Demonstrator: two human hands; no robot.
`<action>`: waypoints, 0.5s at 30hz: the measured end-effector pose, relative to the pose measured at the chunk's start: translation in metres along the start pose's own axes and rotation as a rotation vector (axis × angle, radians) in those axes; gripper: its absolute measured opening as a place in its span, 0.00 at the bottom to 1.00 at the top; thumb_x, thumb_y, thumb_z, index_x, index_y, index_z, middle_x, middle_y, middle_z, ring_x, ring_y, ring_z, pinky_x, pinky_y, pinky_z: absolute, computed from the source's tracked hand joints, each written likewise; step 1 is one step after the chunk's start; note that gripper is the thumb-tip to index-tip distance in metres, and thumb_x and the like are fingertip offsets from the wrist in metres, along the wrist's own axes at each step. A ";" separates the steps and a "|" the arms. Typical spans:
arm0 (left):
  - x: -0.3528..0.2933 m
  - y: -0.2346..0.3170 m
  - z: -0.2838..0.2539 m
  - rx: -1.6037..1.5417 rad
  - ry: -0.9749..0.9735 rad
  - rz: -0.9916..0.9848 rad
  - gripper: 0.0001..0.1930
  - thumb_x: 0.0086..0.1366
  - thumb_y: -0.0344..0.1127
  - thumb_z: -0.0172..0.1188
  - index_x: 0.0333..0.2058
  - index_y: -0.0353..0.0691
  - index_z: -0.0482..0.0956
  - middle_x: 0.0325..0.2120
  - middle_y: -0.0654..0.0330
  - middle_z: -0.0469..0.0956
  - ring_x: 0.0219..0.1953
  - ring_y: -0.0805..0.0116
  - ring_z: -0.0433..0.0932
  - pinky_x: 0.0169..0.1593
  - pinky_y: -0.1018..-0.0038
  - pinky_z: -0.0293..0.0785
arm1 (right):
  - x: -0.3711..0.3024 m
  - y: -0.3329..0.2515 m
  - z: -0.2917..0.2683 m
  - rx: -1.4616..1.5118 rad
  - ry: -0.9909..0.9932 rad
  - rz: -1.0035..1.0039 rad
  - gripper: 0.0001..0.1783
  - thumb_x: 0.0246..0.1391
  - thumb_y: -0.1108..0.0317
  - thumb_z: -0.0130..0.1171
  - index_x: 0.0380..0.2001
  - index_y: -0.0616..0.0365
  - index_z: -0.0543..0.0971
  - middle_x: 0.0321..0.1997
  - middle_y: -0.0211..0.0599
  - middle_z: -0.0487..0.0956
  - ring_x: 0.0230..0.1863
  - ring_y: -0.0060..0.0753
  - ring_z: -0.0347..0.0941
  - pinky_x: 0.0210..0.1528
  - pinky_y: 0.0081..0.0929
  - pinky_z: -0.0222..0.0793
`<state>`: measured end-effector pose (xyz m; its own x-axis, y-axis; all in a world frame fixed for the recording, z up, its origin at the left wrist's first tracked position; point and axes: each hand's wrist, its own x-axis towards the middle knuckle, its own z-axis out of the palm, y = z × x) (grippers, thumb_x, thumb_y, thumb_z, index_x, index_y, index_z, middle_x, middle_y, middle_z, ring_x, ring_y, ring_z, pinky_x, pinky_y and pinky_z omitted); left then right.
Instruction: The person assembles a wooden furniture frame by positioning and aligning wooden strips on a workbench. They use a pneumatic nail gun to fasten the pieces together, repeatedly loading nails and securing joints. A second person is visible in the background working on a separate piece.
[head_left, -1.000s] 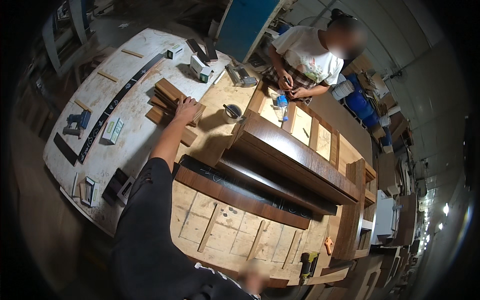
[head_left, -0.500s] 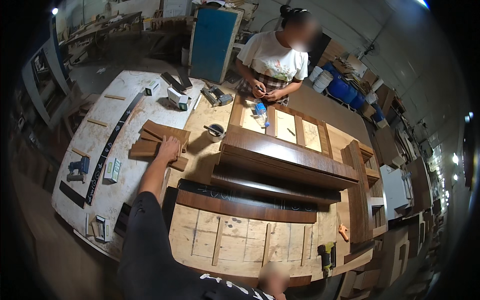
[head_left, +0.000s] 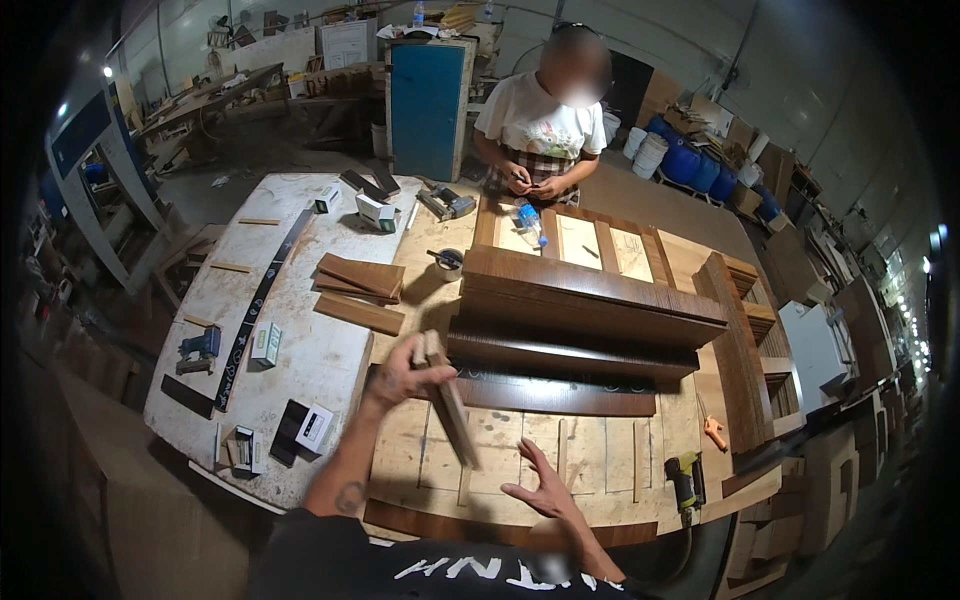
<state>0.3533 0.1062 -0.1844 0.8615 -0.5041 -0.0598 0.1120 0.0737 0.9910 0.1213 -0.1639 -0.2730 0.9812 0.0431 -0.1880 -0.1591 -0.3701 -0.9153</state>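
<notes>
My left hand [head_left: 402, 376] is closed round short wooden boards [head_left: 452, 412], lifted edge-up over the light plywood worktop [head_left: 520, 490]. They seem to be two, face to face. My right hand [head_left: 548, 494] hovers nearby with fingers spread, holding nothing, apart from the boards. Thin wooden strips [head_left: 562, 450] lie across the worktop between two long brown boards, the near one [head_left: 590, 535] partly behind my right forearm. Left of my left hand, a few more short brown boards [head_left: 362, 274] are piled on the white table.
Tall brown panels [head_left: 590, 285] stand stacked beyond my hands, more at the right [head_left: 738, 340]. A green-black nail gun [head_left: 684, 482] and an orange-handled tool [head_left: 714, 432] lie at right. The white table [head_left: 310, 375] carries small boxes and a blue nailer [head_left: 200, 348]. Another person [head_left: 545, 130] stands opposite.
My left hand has picked boards off the pile and carried them right and nearer, over the worktop. My right hand has come into view, open. The view has shifted slightly.
</notes>
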 end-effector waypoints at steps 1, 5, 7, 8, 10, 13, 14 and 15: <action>-0.010 -0.022 0.010 0.007 0.038 0.035 0.24 0.55 0.41 0.76 0.45 0.38 0.75 0.35 0.64 0.78 0.39 0.73 0.78 0.46 0.76 0.75 | 0.008 -0.015 0.007 0.029 -0.068 -0.074 0.61 0.49 0.46 0.74 0.75 0.57 0.51 0.76 0.56 0.59 0.76 0.50 0.56 0.74 0.43 0.56; -0.040 -0.065 0.073 -0.311 0.153 -0.066 0.24 0.58 0.50 0.74 0.42 0.38 0.78 0.34 0.64 0.79 0.39 0.73 0.78 0.47 0.75 0.73 | 0.006 -0.050 0.017 0.147 -0.272 0.131 0.63 0.45 0.53 0.79 0.75 0.56 0.50 0.73 0.57 0.62 0.73 0.47 0.60 0.72 0.38 0.58; -0.048 -0.085 0.086 -0.263 0.173 -0.170 0.37 0.56 0.58 0.74 0.55 0.35 0.76 0.45 0.56 0.79 0.48 0.65 0.77 0.55 0.70 0.72 | -0.009 -0.022 0.020 0.219 -0.244 0.155 0.61 0.44 0.56 0.79 0.74 0.58 0.53 0.71 0.53 0.65 0.71 0.45 0.63 0.71 0.37 0.59; -0.053 -0.094 0.089 -0.187 0.148 -0.117 0.43 0.56 0.59 0.74 0.60 0.35 0.70 0.49 0.52 0.76 0.53 0.61 0.75 0.59 0.68 0.70 | -0.020 -0.009 0.021 0.229 -0.208 0.146 0.60 0.44 0.56 0.79 0.74 0.59 0.54 0.70 0.52 0.66 0.70 0.44 0.64 0.71 0.37 0.59; -0.067 -0.086 0.104 -0.038 0.091 -0.034 0.55 0.55 0.63 0.74 0.70 0.34 0.59 0.59 0.45 0.71 0.62 0.54 0.70 0.65 0.64 0.66 | -0.032 0.014 0.021 0.289 -0.134 0.110 0.58 0.44 0.57 0.79 0.73 0.60 0.56 0.69 0.48 0.67 0.69 0.42 0.65 0.70 0.36 0.60; -0.086 -0.058 0.115 -0.162 -0.117 0.052 0.55 0.57 0.54 0.76 0.71 0.36 0.51 0.63 0.46 0.67 0.66 0.55 0.66 0.68 0.61 0.64 | -0.049 0.022 0.026 0.402 -0.055 0.093 0.56 0.45 0.60 0.79 0.72 0.60 0.58 0.67 0.44 0.69 0.68 0.38 0.66 0.68 0.36 0.62; -0.096 -0.058 0.117 -0.178 -0.183 0.024 0.48 0.59 0.50 0.75 0.69 0.35 0.58 0.61 0.48 0.70 0.65 0.58 0.67 0.68 0.62 0.64 | -0.046 -0.013 0.018 0.443 -0.119 0.058 0.55 0.45 0.63 0.79 0.72 0.58 0.57 0.65 0.43 0.70 0.66 0.38 0.68 0.66 0.36 0.66; -0.102 -0.056 0.123 -0.016 -0.243 -0.067 0.43 0.58 0.44 0.76 0.66 0.35 0.64 0.60 0.50 0.73 0.61 0.61 0.71 0.65 0.64 0.68 | -0.049 -0.012 0.018 0.424 -0.087 0.020 0.55 0.46 0.64 0.79 0.72 0.57 0.56 0.64 0.43 0.71 0.63 0.39 0.70 0.64 0.36 0.68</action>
<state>0.1986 0.0479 -0.2190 0.7079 -0.7001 -0.0930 0.1743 0.0456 0.9836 0.0731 -0.1452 -0.2590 0.9675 0.1243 -0.2203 -0.2268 0.0411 -0.9731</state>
